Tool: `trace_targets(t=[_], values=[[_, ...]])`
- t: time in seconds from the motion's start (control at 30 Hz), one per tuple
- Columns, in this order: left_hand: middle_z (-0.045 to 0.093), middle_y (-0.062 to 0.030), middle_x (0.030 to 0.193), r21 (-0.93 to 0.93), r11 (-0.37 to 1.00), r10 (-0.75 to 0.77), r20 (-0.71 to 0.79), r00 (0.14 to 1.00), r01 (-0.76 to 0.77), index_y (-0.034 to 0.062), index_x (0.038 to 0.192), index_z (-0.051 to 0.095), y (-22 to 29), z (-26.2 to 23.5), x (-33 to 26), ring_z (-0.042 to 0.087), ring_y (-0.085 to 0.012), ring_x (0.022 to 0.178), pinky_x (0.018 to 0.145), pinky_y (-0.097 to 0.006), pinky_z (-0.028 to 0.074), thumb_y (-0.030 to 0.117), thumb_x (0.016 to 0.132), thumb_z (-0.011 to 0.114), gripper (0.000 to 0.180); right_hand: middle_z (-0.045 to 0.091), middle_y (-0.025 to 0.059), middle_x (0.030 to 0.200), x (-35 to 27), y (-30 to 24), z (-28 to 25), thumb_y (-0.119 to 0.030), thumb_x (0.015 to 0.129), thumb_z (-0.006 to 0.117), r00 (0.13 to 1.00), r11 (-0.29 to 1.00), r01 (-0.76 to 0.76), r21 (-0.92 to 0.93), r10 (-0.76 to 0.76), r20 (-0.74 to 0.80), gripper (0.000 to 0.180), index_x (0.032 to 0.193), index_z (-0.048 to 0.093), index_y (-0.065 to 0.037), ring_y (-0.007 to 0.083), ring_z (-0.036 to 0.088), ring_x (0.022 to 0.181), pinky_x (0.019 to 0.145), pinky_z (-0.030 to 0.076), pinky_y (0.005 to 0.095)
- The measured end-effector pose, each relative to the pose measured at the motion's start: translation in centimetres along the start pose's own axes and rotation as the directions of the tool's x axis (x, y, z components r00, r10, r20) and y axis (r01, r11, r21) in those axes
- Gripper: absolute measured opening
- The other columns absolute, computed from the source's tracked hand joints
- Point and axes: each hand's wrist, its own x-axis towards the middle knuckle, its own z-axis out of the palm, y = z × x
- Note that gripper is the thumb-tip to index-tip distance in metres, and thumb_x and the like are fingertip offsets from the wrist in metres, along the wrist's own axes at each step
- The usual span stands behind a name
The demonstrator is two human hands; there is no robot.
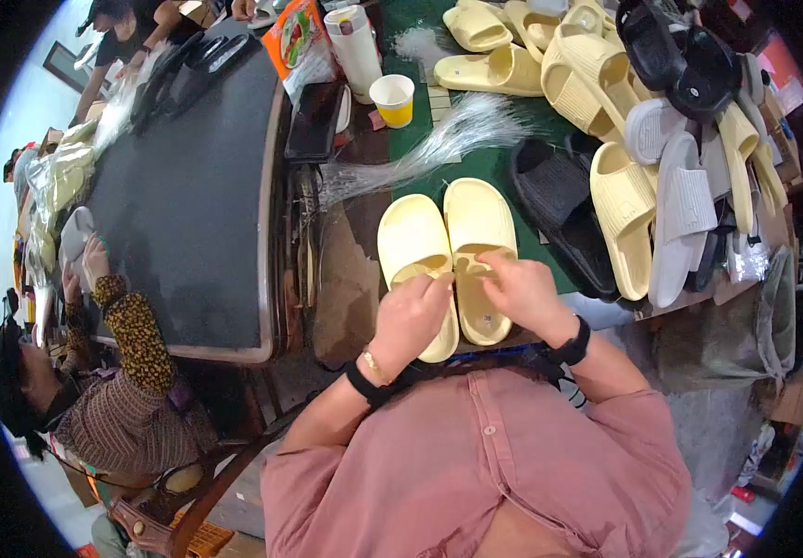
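Observation:
A pair of pale yellow slide sandals lies side by side before me, toes away: the left slide (412, 228) and the right slide (481, 219). My left hand (412, 318) is over the left slide's opening, its fingers pinched near the inner side. At the right slide's inner edge, my right hand (524, 290) is closed too, thumb and forefinger together. Anything thin between the fingertips is too small to make out. Beyond the slides lies a fanned bundle of clear plastic strands (438, 139).
Piled at right are yellow slides (621, 209), black slides (564, 209) and grey slides (680, 219). A paper cup (392, 99), a white bottle (355, 51) and a dark phone (316, 121) stand or lie beyond the strands. At left, a co-worker (136, 344) handles a light slide (77, 232) beside a dark table (187, 205).

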Motion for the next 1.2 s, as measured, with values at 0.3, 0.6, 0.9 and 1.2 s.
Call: trace_targets(t=[0.3, 0.6, 0.9, 1.2], values=[[0.059, -0.0067, 0.076, 0.007, 0.996, 0.088, -0.012, 0.996, -0.088, 0.0088, 0.096, 0.061, -0.1, 1.9, 1.2, 0.064, -0.0228, 0.072, 0.061, -0.036, 0.051, 0.009, 0.083, 0.056, 0.013, 0.067, 0.0182, 0.078, 1.4, -1.1, 2.1, -0.013, 0.083, 0.062, 0.999, 0.997, 0.042, 0.063, -0.042, 0.008, 0.012, 0.091, 0.068, -0.006, 0.0388, 0.065, 0.073, 0.063, 0.051, 0.0471], [0.064, -0.0068, 0.080, -0.086, 0.996, -0.036, -0.170, 0.985, 0.022, 0.0089, 0.094, 0.068, -1.5, -1.5, 1.3, 0.064, -0.0258, 0.072, 0.062, -0.036, 0.053, 0.008, 0.081, 0.067, 0.013, 0.065, 0.0201, 0.075, 0.9, -0.5, 1.0, -0.022, 0.084, 0.064, 0.999, 0.999, 0.022, 0.039, -0.023, 0.030, 0.020, 0.080, 0.066, -0.003, 0.0397, 0.063, 0.069, 0.061, 0.051, 0.0468], [0.063, -0.0068, 0.081, -0.111, 0.990, 0.076, -0.052, 0.996, -0.082, 0.0071, 0.084, 0.069, -1.4, -1.5, 1.2, 0.064, -0.0256, 0.074, 0.064, -0.035, 0.053, 0.005, 0.076, 0.070, 0.009, 0.065, 0.0199, 0.074, 0.8, -1.7, -0.1, -0.024, 0.086, 0.063, 0.971, 0.905, -0.089, 0.416, -0.014, 0.239, 0.023, 0.080, 0.066, -0.002, 0.0371, 0.064, 0.067, 0.060, 0.050, 0.0430], [0.066, -0.0122, 0.090, -0.229, 0.963, -0.165, -0.075, 0.983, 0.144, 0.0020, 0.106, 0.066, -0.9, -2.8, 0.7, 0.066, -0.0241, 0.073, 0.063, -0.033, 0.054, 0.004, 0.081, 0.071, 0.025, 0.064, 0.0211, 0.071, 0.0, -2.4, -1.2, -0.024, 0.086, 0.062, 0.981, 0.983, -0.065, 0.173, 0.031, 0.193, 0.024, 0.099, 0.066, -0.003, 0.0377, 0.065, 0.068, 0.063, 0.051, 0.0443]])
